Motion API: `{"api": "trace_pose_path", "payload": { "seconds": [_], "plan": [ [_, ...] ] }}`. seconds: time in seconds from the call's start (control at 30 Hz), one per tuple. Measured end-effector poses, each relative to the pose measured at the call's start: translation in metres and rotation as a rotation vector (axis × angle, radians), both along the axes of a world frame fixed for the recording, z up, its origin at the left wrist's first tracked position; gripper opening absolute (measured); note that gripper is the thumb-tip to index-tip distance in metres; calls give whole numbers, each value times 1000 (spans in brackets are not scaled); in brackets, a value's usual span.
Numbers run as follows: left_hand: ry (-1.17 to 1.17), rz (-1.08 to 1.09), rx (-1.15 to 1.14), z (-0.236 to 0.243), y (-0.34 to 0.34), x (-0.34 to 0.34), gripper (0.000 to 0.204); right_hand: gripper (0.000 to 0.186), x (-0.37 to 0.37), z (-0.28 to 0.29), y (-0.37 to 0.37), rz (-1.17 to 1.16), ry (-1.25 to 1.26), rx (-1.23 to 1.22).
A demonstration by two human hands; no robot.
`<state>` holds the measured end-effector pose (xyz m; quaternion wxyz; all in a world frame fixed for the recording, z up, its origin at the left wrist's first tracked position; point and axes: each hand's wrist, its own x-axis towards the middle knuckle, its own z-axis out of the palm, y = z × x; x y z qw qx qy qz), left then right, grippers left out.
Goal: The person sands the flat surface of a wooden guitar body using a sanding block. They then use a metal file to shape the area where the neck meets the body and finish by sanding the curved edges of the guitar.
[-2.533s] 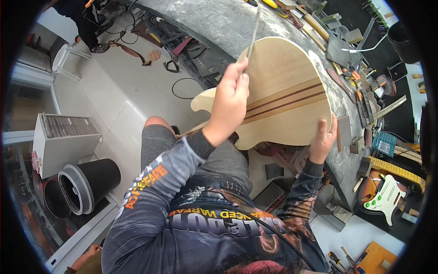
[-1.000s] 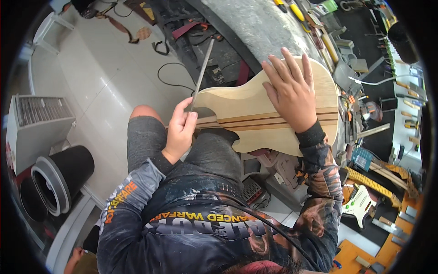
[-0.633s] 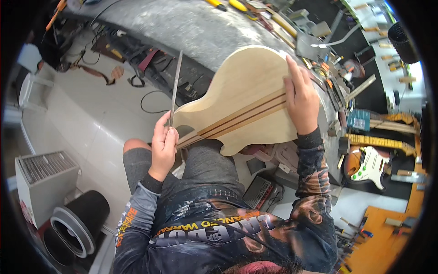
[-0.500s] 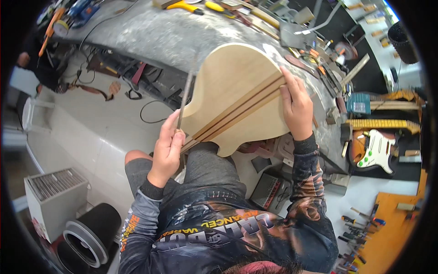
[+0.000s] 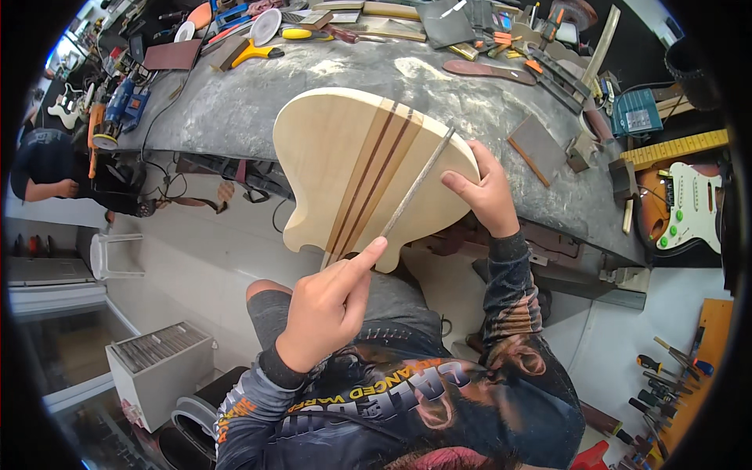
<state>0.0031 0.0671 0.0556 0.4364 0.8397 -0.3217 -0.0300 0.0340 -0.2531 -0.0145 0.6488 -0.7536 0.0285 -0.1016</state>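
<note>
Over my thighs and against the bench edge, a pale unfinished guitar body (image 5: pixel 317 149) stands tilted, two dark stripes running down its tan centre band. My left hand (image 5: pixel 325 301) is closed around a long thin metal file (image 5: pixel 418 176), index finger stretched along it; the file crosses the right part of the body's face toward the upper right edge. The body's right edge is gripped by my right hand (image 5: pixel 489 192), thumb on the face and fingers round the rim. My left palm and the handle end of the file are hidden.
A dusty grey workbench (image 5: pixel 211 102) curves across the top, crowded with tools. A sunburst electric guitar (image 5: pixel 681 211) lies at right. Screwdrivers (image 5: pixel 666 380) hang on an orange board. A person in dark clothing (image 5: pixel 43 164) is at far left, near a white stool (image 5: pixel 117 254). A grey box (image 5: pixel 157 376) sits lower left.
The guitar body has turned, its stripes now steeper. My left hand has moved right with the file, now laid diagonally over the face. The view has swung, showing more bench.
</note>
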Motion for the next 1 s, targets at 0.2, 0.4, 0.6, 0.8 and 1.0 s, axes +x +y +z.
{"api": "trace_pose_path", "payload": {
  "seconds": [0.2, 0.4, 0.6, 0.8, 1.0],
  "plan": [
    [-58, 131, 65, 36, -45, 47, 49, 48, 0, -1, -1, -5, -42, -29],
    [-38, 91, 197, 48, -40, 18, 51, 49, 0, -3, -2, 20, -65, -35],
    [-126, 148, 331, 59, -62, 71, 45, 51, 0, -10, -3, 27, -65, 3],
    [-84, 110, 284, 65, -51, 37, 45, 50, -3, -8, -5, 29, -87, 3],
    [-125, 195, 308, 60, -55, 87, 40, 47, -4, -6, -2, 20, -72, 26]
  ]
}}
